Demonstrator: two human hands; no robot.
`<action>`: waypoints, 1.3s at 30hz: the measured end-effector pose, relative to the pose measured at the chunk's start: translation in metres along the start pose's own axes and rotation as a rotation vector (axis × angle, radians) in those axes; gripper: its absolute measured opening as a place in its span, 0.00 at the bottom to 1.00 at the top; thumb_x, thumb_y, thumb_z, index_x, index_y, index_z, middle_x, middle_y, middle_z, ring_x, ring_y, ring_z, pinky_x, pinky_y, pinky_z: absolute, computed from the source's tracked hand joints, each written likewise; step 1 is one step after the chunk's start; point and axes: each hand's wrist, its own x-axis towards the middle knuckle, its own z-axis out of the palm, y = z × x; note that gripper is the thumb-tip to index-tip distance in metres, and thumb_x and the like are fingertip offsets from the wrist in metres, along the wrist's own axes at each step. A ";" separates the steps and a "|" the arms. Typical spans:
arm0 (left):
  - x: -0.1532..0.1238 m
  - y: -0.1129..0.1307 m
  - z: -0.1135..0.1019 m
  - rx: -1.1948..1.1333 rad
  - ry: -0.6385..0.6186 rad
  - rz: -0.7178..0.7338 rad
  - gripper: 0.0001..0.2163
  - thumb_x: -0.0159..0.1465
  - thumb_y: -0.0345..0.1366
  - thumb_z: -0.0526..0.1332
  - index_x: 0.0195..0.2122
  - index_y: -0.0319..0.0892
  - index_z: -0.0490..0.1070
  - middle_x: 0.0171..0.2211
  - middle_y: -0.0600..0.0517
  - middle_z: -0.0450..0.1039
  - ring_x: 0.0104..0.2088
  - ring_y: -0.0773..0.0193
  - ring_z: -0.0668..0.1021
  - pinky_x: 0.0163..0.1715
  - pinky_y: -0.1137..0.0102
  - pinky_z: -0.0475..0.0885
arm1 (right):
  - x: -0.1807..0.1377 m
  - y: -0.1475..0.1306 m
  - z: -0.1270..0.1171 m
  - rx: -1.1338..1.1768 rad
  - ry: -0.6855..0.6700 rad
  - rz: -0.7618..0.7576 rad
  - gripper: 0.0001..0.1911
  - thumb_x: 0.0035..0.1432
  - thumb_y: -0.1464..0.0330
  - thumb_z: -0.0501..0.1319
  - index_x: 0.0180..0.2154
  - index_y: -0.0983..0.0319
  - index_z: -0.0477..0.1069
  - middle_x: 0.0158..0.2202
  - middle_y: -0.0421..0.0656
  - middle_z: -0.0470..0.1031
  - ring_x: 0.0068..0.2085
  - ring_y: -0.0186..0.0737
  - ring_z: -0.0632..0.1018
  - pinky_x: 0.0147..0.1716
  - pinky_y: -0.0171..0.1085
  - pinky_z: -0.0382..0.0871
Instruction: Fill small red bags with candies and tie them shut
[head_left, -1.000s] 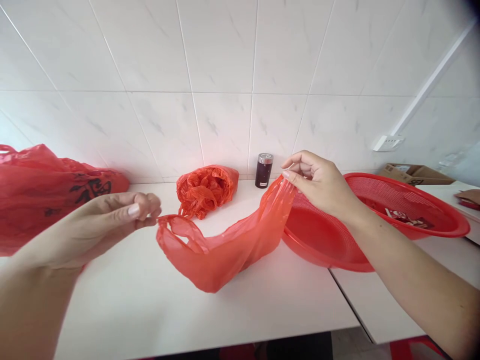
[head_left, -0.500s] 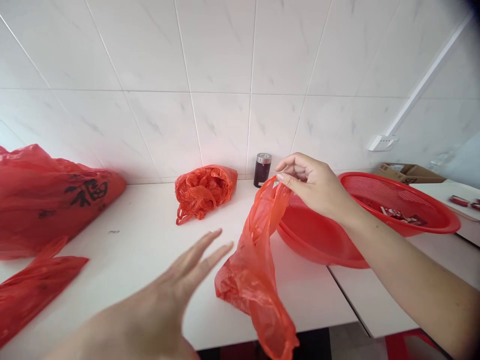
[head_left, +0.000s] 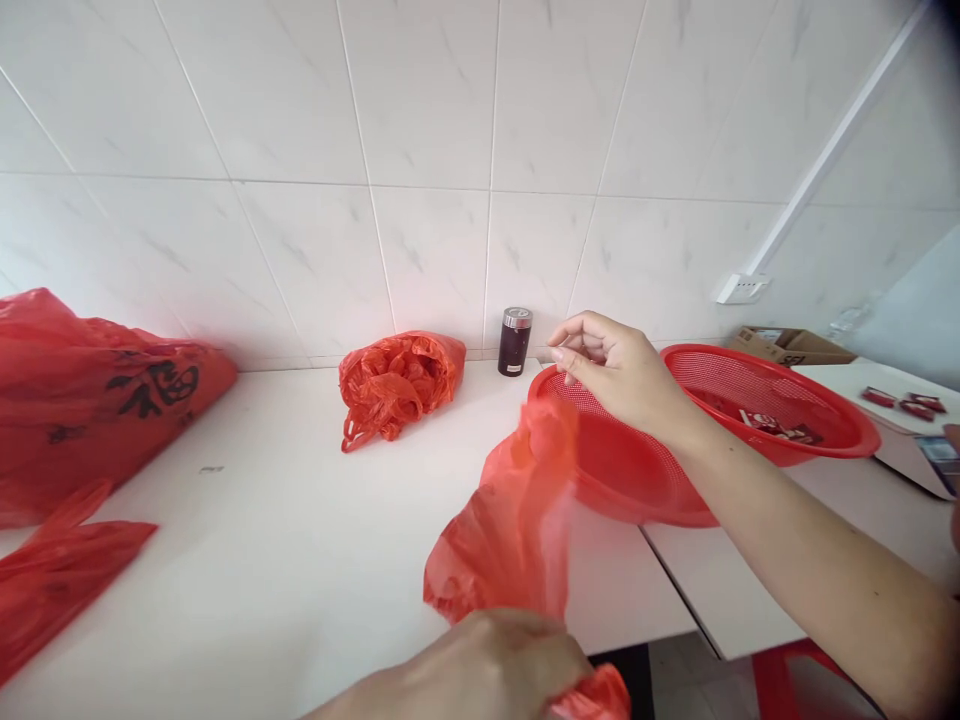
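A thin red plastic bag (head_left: 499,540) hangs over the front part of the white table (head_left: 300,560), its upper end blurred by motion. My left hand (head_left: 495,665) is closed around the bag's lower part near the table edge, and a crumpled end sticks out past the fingers. Above the bag's upper end, my right hand (head_left: 607,365) holds nothing; its fingers are curled, with thumb and index tips slightly apart. Behind that hand stands a red mesh basket (head_left: 630,460). A crumpled bundle of red plastic bags (head_left: 401,385) lies against the wall.
A dark jar with a silver lid (head_left: 514,342) stands by the wall. To the right are a second red basket (head_left: 862,440) holding small packets, a cardboard box (head_left: 795,345) and a white tray (head_left: 840,380) with red packets. A large filled red bag (head_left: 97,400) sits left.
My right hand has let go of the bag's upper end, which has dropped slightly. My left hand has moved right and down and closed on the bag's lower part. The view has shifted slightly right.
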 end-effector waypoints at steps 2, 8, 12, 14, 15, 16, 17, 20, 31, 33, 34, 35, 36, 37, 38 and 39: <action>-0.009 0.014 -0.019 -0.234 0.085 -0.121 0.15 0.68 0.49 0.48 0.37 0.47 0.69 0.19 0.53 0.71 0.28 0.57 0.82 0.41 0.61 0.76 | -0.003 0.000 -0.002 0.008 -0.002 0.008 0.06 0.61 0.65 0.58 0.38 0.60 0.69 0.31 0.39 0.72 0.31 0.34 0.73 0.35 0.36 0.68; -0.006 0.032 -0.068 -0.643 0.365 -0.249 0.12 0.67 0.47 0.54 0.31 0.45 0.64 0.18 0.62 0.47 0.18 0.73 0.56 0.39 0.63 0.72 | -0.021 -0.030 -0.003 -0.011 -0.483 0.033 0.18 0.61 0.56 0.57 0.49 0.55 0.70 0.45 0.43 0.75 0.44 0.39 0.75 0.42 0.37 0.70; -0.001 0.033 -0.081 -0.647 0.388 -0.280 0.12 0.67 0.47 0.53 0.33 0.45 0.64 0.21 0.61 0.44 0.20 0.73 0.52 0.35 0.68 0.71 | -0.030 -0.049 -0.019 -0.039 -1.010 0.037 0.31 0.51 0.52 0.66 0.55 0.52 0.69 0.56 0.43 0.70 0.54 0.46 0.71 0.49 0.37 0.68; -0.002 0.033 -0.088 -0.613 0.374 -0.315 0.10 0.67 0.46 0.55 0.36 0.45 0.65 0.22 0.61 0.44 0.21 0.72 0.52 0.36 0.68 0.71 | -0.037 -0.049 -0.029 -0.086 -1.081 0.046 0.38 0.42 0.51 0.70 0.56 0.53 0.70 0.59 0.44 0.67 0.57 0.51 0.69 0.52 0.39 0.66; -0.003 0.033 -0.092 -0.596 0.361 -0.332 0.09 0.67 0.45 0.56 0.38 0.45 0.66 0.23 0.61 0.44 0.22 0.73 0.53 0.37 0.68 0.72 | -0.041 -0.047 -0.032 -0.121 -1.080 0.056 0.40 0.39 0.52 0.72 0.56 0.53 0.70 0.59 0.44 0.67 0.57 0.53 0.69 0.52 0.40 0.66; -0.005 0.032 -0.096 -0.581 0.350 -0.346 0.08 0.67 0.44 0.57 0.40 0.45 0.67 0.23 0.60 0.45 0.23 0.72 0.53 0.37 0.67 0.72 | -0.045 -0.043 -0.034 -0.162 -1.078 0.072 0.39 0.39 0.54 0.72 0.55 0.52 0.71 0.58 0.43 0.68 0.57 0.53 0.69 0.51 0.41 0.66; -0.006 0.031 -0.100 -0.569 0.344 -0.358 0.08 0.66 0.43 0.57 0.41 0.45 0.67 0.23 0.60 0.45 0.23 0.72 0.54 0.38 0.67 0.72 | -0.050 -0.038 -0.035 -0.208 -1.082 0.095 0.35 0.41 0.56 0.72 0.53 0.51 0.72 0.55 0.43 0.70 0.55 0.53 0.71 0.49 0.41 0.67; -0.009 0.026 -0.111 -0.552 0.373 -0.388 0.06 0.66 0.41 0.59 0.39 0.45 0.67 0.24 0.60 0.45 0.24 0.72 0.53 0.40 0.67 0.71 | -0.060 -0.025 -0.036 -0.306 -1.050 0.167 0.15 0.51 0.63 0.65 0.44 0.53 0.77 0.41 0.42 0.76 0.44 0.47 0.76 0.40 0.39 0.68; 0.015 0.050 -0.108 -0.229 -0.095 -0.348 0.23 0.54 0.52 0.67 0.42 0.45 0.64 0.34 0.56 0.61 0.31 0.68 0.67 0.32 0.69 0.71 | -0.015 -0.078 0.017 0.066 -0.698 -0.190 0.07 0.58 0.72 0.58 0.37 0.58 0.74 0.34 0.37 0.77 0.33 0.32 0.75 0.30 0.32 0.65; 0.022 0.049 -0.103 -0.057 -0.057 -0.428 0.21 0.56 0.55 0.64 0.39 0.42 0.66 0.30 0.55 0.64 0.29 0.66 0.70 0.29 0.69 0.70 | -0.010 -0.081 0.036 0.090 -0.635 -0.247 0.09 0.58 0.74 0.57 0.40 0.58 0.73 0.35 0.36 0.77 0.35 0.32 0.75 0.33 0.33 0.66; 0.024 0.046 -0.102 0.002 -0.011 -0.476 0.21 0.57 0.57 0.61 0.37 0.42 0.66 0.27 0.56 0.63 0.26 0.67 0.70 0.27 0.69 0.69 | -0.009 -0.079 0.043 0.109 -0.596 -0.254 0.11 0.59 0.74 0.57 0.43 0.57 0.72 0.37 0.36 0.77 0.36 0.32 0.76 0.34 0.33 0.67; 0.026 0.043 -0.102 0.028 0.046 -0.514 0.22 0.59 0.58 0.58 0.34 0.42 0.66 0.24 0.58 0.61 0.23 0.68 0.68 0.25 0.69 0.68 | -0.007 -0.075 0.048 0.131 -0.559 -0.248 0.13 0.59 0.73 0.57 0.46 0.56 0.70 0.38 0.36 0.77 0.37 0.33 0.76 0.36 0.34 0.68; 0.027 0.040 -0.104 0.019 0.107 -0.531 0.22 0.60 0.59 0.55 0.32 0.42 0.65 0.22 0.59 0.60 0.20 0.69 0.66 0.24 0.70 0.67 | -0.005 -0.068 0.051 0.148 -0.529 -0.233 0.16 0.60 0.72 0.58 0.49 0.55 0.69 0.40 0.37 0.77 0.38 0.33 0.76 0.37 0.35 0.68; 0.027 0.036 -0.106 -0.020 0.161 -0.532 0.23 0.61 0.60 0.53 0.29 0.42 0.64 0.20 0.59 0.59 0.19 0.70 0.64 0.23 0.70 0.66 | -0.003 -0.059 0.052 0.158 -0.514 -0.213 0.17 0.60 0.70 0.59 0.51 0.54 0.67 0.42 0.37 0.77 0.40 0.34 0.76 0.38 0.36 0.69; 0.027 0.033 -0.109 -0.073 0.201 -0.522 0.24 0.62 0.60 0.51 0.27 0.42 0.63 0.19 0.59 0.58 0.19 0.71 0.63 0.23 0.71 0.65 | -0.002 -0.049 0.053 0.158 -0.513 -0.189 0.18 0.59 0.67 0.60 0.52 0.54 0.67 0.44 0.38 0.76 0.41 0.35 0.76 0.39 0.37 0.69; 0.026 0.030 -0.111 -0.126 0.230 -0.509 0.24 0.62 0.60 0.50 0.25 0.42 0.63 0.19 0.59 0.58 0.19 0.71 0.63 0.23 0.71 0.65 | 0.000 -0.038 0.054 0.151 -0.522 -0.163 0.17 0.58 0.65 0.62 0.51 0.54 0.68 0.45 0.39 0.76 0.43 0.36 0.76 0.40 0.38 0.70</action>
